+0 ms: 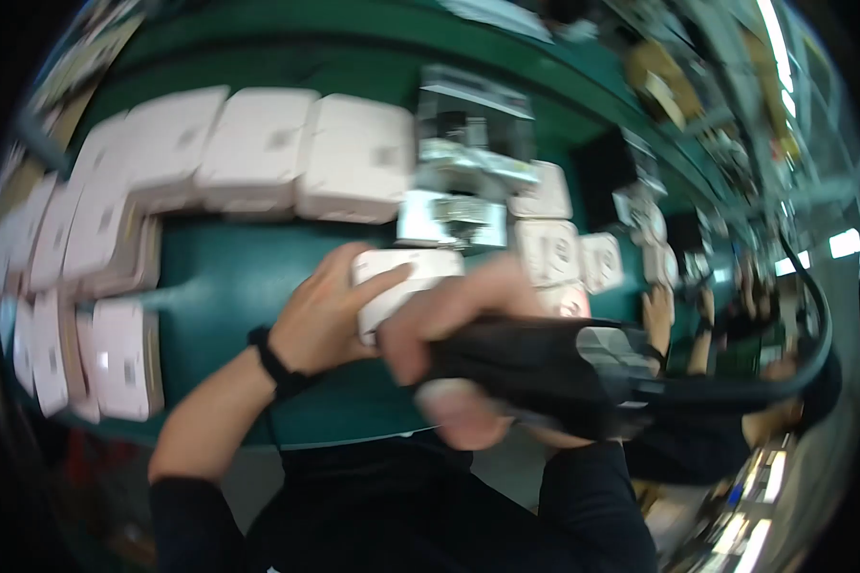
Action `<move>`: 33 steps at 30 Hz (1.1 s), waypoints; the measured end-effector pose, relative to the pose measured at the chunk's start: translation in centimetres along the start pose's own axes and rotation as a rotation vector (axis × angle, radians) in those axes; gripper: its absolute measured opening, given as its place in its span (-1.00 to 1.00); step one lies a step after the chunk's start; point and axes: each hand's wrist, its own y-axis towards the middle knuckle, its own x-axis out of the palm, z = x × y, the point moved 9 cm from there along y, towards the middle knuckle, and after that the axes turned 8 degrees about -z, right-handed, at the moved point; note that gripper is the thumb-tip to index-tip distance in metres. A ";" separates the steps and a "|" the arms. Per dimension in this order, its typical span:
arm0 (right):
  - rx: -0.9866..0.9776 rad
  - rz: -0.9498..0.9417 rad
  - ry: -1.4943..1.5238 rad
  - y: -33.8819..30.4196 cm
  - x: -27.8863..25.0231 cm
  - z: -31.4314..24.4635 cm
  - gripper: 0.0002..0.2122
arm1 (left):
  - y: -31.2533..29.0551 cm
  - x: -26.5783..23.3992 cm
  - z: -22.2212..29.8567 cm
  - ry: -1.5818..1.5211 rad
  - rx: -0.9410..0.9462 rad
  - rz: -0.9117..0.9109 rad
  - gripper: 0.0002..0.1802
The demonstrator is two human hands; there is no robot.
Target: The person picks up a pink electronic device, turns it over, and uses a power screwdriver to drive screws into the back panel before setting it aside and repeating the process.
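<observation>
Near the middle of the bench, my left hand point(317, 310) grips a small white box point(390, 272) with rounded corners, its fingers lying over the top and side. A black band circles that wrist. My right hand point(473, 315), smeared by motion, is wrapped round a black corded handheld tool point(535, 368), whose exact kind I cannot make out. The tool's thick black cable point(736, 393) runs off to the right and curves upward. My right hand and the tool cover part of the white box's right side.
White rounded boxes point(358, 158) stand in a curved row along the back and left of the green bench point(229, 272). A metal and clear fixture point(473, 143) stands behind my hands. More white units point(548, 250) lie to the right, where a co-worker's hand point(656, 320) shows.
</observation>
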 end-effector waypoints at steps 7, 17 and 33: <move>-0.342 0.094 -0.085 -6.9 -1.3 -6.1 -0.63 | 1.2 0.2 2.3 -0.162 -0.026 -0.188 -0.20; -0.450 -0.032 0.046 -20.8 -0.6 -8.7 -0.68 | 2.2 16.7 14.7 -1.857 -0.563 -1.010 -0.22; -0.445 0.404 0.170 -31.1 -5.1 -7.3 -0.69 | 8.1 29.1 20.6 -1.702 -0.743 -0.726 -0.22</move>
